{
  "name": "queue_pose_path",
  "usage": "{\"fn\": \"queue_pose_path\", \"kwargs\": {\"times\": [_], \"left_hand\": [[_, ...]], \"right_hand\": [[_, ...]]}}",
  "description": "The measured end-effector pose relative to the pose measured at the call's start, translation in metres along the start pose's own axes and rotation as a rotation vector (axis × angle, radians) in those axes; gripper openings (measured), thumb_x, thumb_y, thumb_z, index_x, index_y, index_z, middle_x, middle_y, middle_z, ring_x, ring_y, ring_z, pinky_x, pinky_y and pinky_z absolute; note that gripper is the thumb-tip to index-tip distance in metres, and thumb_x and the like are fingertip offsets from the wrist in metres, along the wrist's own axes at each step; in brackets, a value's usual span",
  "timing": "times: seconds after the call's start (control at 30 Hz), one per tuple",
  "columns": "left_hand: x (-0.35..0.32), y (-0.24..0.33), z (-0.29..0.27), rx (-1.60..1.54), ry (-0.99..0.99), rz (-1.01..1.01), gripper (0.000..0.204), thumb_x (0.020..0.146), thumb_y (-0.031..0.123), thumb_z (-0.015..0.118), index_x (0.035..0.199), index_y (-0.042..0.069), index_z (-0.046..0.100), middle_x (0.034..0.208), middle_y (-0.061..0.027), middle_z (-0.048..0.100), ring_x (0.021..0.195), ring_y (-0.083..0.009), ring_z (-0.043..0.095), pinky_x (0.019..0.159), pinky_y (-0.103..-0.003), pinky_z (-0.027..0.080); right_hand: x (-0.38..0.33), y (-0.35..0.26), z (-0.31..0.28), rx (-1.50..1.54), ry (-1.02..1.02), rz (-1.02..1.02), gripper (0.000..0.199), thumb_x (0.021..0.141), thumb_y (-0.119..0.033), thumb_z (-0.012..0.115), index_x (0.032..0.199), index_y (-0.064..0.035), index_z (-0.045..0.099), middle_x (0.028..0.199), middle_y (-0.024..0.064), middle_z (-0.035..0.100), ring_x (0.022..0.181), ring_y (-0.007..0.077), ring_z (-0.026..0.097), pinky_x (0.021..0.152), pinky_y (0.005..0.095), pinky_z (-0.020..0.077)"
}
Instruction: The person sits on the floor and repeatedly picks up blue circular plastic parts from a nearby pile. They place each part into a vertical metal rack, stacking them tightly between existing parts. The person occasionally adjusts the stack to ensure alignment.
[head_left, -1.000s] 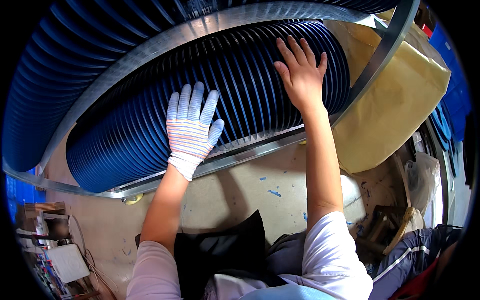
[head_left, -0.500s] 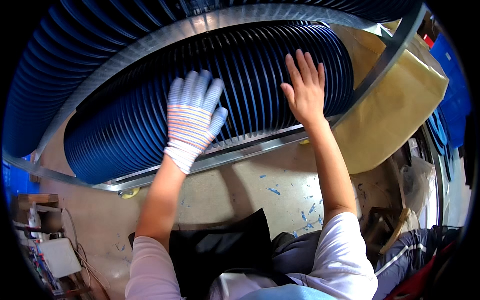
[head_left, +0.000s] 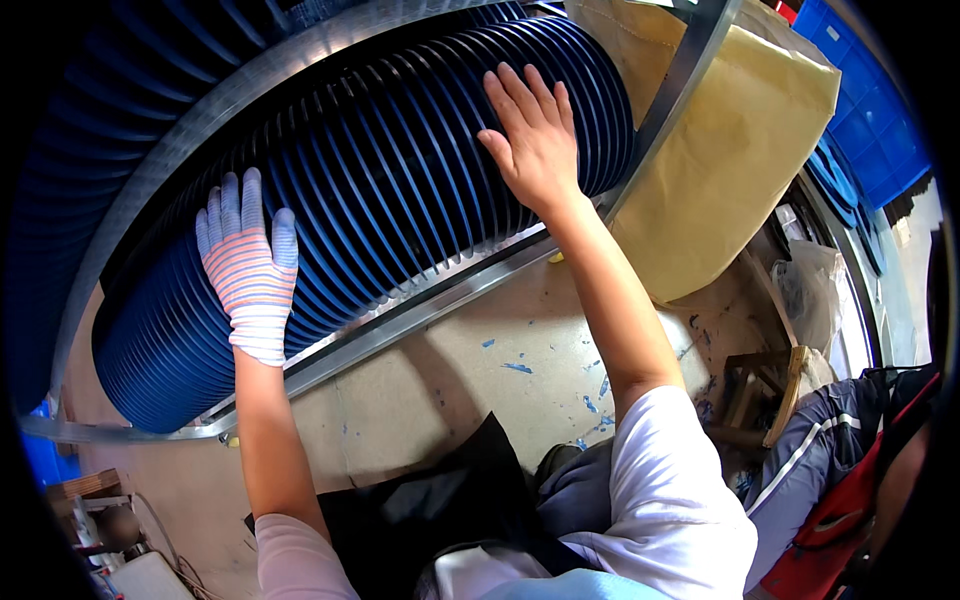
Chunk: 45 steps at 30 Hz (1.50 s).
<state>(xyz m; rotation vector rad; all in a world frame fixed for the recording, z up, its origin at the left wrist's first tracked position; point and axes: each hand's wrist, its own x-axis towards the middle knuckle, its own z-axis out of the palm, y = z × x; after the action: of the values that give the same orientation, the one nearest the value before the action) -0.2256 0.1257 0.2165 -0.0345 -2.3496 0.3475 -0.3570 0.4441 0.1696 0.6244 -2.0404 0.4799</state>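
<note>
A long row of thin dark-blue discs or rings (head_left: pixel 370 170), set side by side like a ribbed roll, lies across a metal frame (head_left: pixel 420 298). My left hand (head_left: pixel 250 265), in a striped knitted glove, rests flat on the left part of the row with fingers stretched. Bare and spread, my right hand (head_left: pixel 535 140) lies on the right part. Neither hand grips anything. The discs sit close together at the left end and stand wider apart between my hands.
A second ribbed blue row (head_left: pixel 95 190) curves behind the frame's upper bar. A yellow-tan sheet (head_left: pixel 735 160) hangs at the right, beside blue crates (head_left: pixel 870 100). Blue scraps (head_left: pixel 517 368) litter the floor. A wooden stool (head_left: pixel 760 400) and a person's dark trouser leg (head_left: pixel 820 440) are at lower right.
My left hand has slid left along the discs, farther from my right hand. The whole view has turned and shifted, so the row now slants more steeply.
</note>
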Motion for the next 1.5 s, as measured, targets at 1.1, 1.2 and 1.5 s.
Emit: {"fn": "queue_pose_path", "kwargs": {"times": [1.1, 1.2, 1.5], "left_hand": [[-0.004, -0.006, 0.010, -0.019, 0.017, -0.020, 0.066, 0.100, 0.055, 0.031, 0.143, 0.008, 0.047, 0.146, -0.0192, 0.046, 0.136, -0.0396, 0.039, 0.116, -0.050, 0.026], [-0.003, -0.004, 0.010, -0.040, 0.023, -0.021, 0.067, 0.100, 0.056, 0.031, 0.143, 0.008, 0.047, 0.146, -0.0193, 0.046, 0.136, -0.0396, 0.040, 0.115, -0.050, 0.026], [-0.002, -0.003, 0.011, -0.045, 0.038, -0.004, 0.060, 0.097, 0.048, 0.042, 0.141, 0.009, 0.049, 0.143, -0.0199, 0.048, 0.133, -0.0402, 0.042, 0.114, -0.051, 0.028]], "right_hand": [[0.060, 0.092, -0.003, -0.076, 0.056, 0.040, 0.015, 0.085, -0.022, 0.070, 0.098, -0.0167, 0.070, 0.080, 0.0044, 0.065, 0.080, 0.0239, 0.063, 0.072, 0.0376, 0.0521], [0.062, 0.093, -0.005, -0.078, 0.014, 0.071, 0.014, 0.085, -0.023, 0.070, 0.098, -0.0172, 0.070, 0.077, 0.0057, 0.062, 0.076, 0.0245, 0.064, 0.069, 0.0377, 0.0518], [0.057, 0.099, -0.002, -0.051, 0.099, 0.007, 0.014, 0.085, -0.022, 0.071, 0.099, -0.0183, 0.070, 0.074, 0.0056, 0.061, 0.070, 0.0238, 0.063, 0.065, 0.0357, 0.0510]]}}
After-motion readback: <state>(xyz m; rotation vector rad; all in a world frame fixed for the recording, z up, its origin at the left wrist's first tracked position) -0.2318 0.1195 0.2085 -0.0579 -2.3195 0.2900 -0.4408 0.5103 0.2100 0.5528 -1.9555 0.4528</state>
